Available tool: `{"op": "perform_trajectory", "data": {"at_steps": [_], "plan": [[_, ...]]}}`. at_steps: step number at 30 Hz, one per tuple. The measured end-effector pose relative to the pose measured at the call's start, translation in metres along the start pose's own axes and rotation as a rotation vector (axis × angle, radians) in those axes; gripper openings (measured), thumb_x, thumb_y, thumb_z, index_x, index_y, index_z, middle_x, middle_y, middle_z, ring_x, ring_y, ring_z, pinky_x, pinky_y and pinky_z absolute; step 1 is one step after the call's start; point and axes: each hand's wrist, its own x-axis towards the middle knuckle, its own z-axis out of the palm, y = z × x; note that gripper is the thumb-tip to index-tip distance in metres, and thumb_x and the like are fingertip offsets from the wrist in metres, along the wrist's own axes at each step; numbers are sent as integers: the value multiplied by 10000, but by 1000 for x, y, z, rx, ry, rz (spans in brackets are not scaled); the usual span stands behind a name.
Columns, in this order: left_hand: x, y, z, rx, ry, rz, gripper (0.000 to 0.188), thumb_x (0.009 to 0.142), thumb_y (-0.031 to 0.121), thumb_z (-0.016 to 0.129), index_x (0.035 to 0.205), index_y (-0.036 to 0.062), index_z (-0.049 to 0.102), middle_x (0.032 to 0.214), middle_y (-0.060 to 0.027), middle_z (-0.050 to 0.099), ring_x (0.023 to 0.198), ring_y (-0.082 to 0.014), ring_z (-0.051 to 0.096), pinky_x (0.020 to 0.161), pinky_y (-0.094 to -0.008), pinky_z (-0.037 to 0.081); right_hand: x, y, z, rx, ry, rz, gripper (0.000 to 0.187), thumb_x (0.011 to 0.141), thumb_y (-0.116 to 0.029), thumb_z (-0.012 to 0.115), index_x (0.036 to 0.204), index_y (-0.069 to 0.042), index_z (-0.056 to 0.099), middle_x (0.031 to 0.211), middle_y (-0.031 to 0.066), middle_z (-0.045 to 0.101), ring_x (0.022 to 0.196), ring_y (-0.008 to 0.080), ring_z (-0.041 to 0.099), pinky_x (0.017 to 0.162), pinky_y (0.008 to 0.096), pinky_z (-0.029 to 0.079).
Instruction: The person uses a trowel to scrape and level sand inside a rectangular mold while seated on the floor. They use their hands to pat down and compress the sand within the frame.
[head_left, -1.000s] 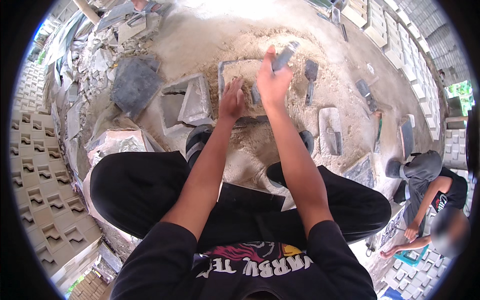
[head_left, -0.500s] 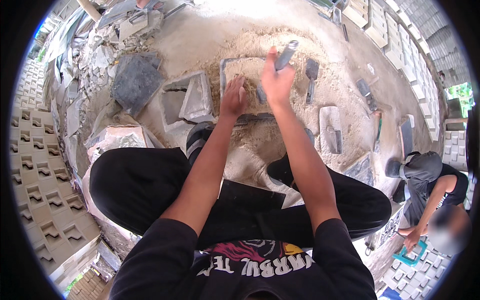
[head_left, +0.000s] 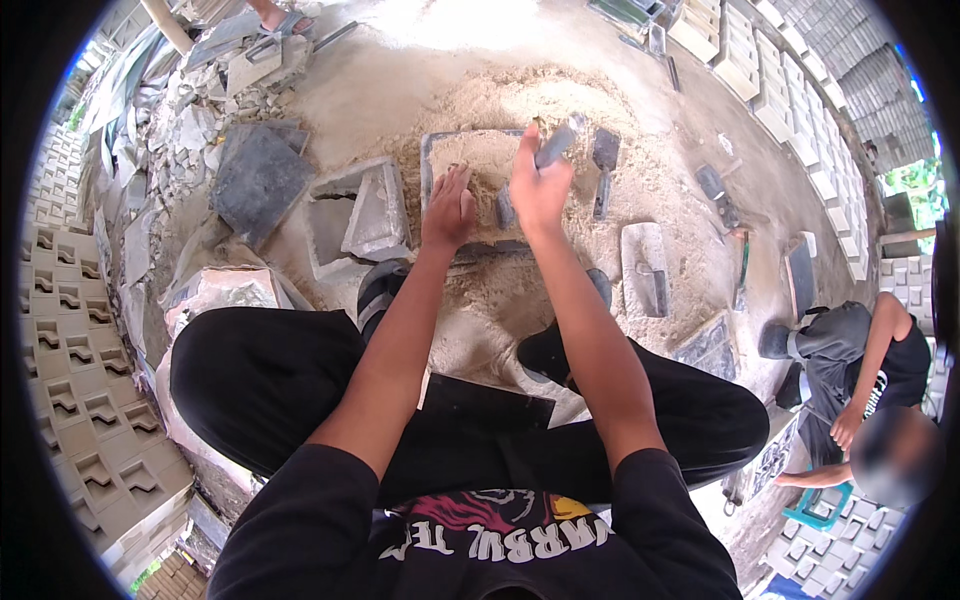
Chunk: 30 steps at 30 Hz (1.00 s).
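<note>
In front of me on the ground lies a rectangular dark-rimmed mould [head_left: 470,137] filled with pale sandy mix [head_left: 487,152]. Fingers stretched, my left hand [head_left: 449,212] rests at the left side of the mould, against the mix. My right hand [head_left: 542,195] is closed around the grey handle of a tool [head_left: 556,146], thumb up along it. A dark grey flat piece [head_left: 506,207] shows between my hands; whether it belongs to that tool I cannot tell. Just right of the mould lies a dark trowel [head_left: 604,158].
Left of the mould sits a dusty grey square frame [head_left: 360,215], with a dark slab [head_left: 260,185] and rubble [head_left: 195,125] beyond. At right lie a dusty block-shaped tool [head_left: 643,270] and a dark hand tool [head_left: 716,190]. Stacked pale blocks [head_left: 800,120] line the far right; another person [head_left: 860,350] crouches nearby.
My right hand has lowered slightly toward the mix with the tool. My left hand stays on the mould. The whole view has shifted a little, and the other person's arms have moved.
</note>
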Motion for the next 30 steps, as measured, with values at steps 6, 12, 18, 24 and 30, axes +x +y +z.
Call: {"op": "perform_trajectory", "data": {"at_steps": [6,12,18,24,30], "plan": [[3,0,-3,48,-28,1,498,934,202,325,1365,-20,439,1427,-198,444,1373,-312,361,1170,-415,222,-7,10,10,116,20,-26,510,1005,-327,493,551,-95,472,473,-11,454,397,80,423,377,286,300],[-9,16,11,423,-65,-28,633,985,364,346,1444,-67,277,1512,-233,296,1427,-333,255,1183,-442,158,28,-8,-17,230,93,161,438,997,-247,492,579,-126,443,499,2,433,420,105,401,422,264,352],[-4,37,38,438,-46,-134,744,985,435,354,1448,-125,193,1511,-292,241,1433,-391,197,1179,-488,121,11,-18,-94,430,433,185,479,1014,-335,476,602,-92,440,524,5,416,491,113,402,519,298,369],[31,32,47,390,52,-192,734,976,402,387,1452,-120,187,1513,-291,241,1439,-379,192,1180,-485,120,8,0,-111,526,552,192,474,987,-273,550,590,-121,340,517,-3,323,465,114,319,498,311,349],[61,4,42,428,-24,-96,679,992,372,354,1445,-117,220,1517,-276,248,1438,-374,200,1184,-460,133,3,8,-107,564,516,239,492,989,-290,544,586,-130,311,509,-15,300,460,112,282,486,304,306]]}}
